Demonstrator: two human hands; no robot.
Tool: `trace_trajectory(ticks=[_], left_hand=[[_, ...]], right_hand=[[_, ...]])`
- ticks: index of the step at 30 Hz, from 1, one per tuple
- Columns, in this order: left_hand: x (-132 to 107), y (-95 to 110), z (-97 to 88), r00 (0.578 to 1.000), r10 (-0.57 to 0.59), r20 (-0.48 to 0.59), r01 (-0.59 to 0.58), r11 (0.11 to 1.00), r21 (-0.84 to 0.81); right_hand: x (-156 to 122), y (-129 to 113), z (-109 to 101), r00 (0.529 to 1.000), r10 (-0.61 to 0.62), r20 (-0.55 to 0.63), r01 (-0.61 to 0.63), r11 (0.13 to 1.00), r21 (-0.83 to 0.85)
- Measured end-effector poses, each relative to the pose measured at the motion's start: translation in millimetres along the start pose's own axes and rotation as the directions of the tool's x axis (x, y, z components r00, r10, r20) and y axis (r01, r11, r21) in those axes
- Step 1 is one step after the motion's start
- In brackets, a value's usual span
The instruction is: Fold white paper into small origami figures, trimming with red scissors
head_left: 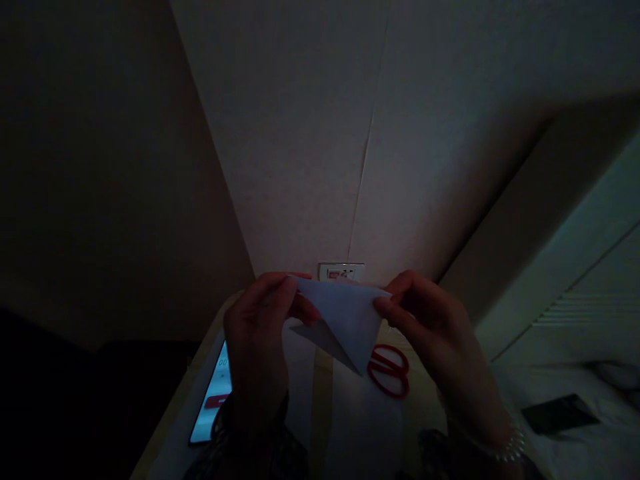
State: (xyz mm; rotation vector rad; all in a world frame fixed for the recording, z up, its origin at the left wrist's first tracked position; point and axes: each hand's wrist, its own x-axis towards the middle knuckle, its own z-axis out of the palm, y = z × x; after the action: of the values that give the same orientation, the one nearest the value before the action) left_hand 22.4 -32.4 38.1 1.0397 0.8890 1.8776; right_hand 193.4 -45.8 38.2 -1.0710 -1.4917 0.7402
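I hold a folded white paper [345, 317], triangular with its point hanging down, up in front of me in dim light. My left hand [260, 333] pinches its upper left corner between thumb and fingers. My right hand [430, 327] pinches its upper right corner the same way. Both hands are closed on the paper above a narrow table [320, 400].
Red-handled scissors [389, 371] lie on the table just under the paper's right side. A lit phone [216, 395] lies at the table's left edge. A wall socket [341, 271] sits behind the paper. A bed with a dark flat object [560, 412] is at the right.
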Motion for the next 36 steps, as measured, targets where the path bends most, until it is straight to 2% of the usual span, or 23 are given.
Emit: trace_trajectory(ticks=[9, 23, 36], left_hand=[[-0.3, 0.2, -0.4, 1.000, 0.021, 0.011, -0.021, 1.000, 0.009], [0.6, -1.3, -1.2, 0.999, 0.032, -0.024, -0.032, 0.999, 0.013], [1.3, -1.5, -1.3, 0.998, 0.033, -0.061, -0.031, 0.999, 0.024]], right_hand=[[0.0, -2.2, -0.5, 1.000, -0.013, 0.003, 0.013, 1.000, -0.022], [-0.1, -3.8, 0.2, 0.996, -0.072, -0.056, 0.069, 0.996, -0.049], [-1.4, -5.0, -0.9, 0.997, -0.052, -0.055, 0.047, 0.996, -0.074]])
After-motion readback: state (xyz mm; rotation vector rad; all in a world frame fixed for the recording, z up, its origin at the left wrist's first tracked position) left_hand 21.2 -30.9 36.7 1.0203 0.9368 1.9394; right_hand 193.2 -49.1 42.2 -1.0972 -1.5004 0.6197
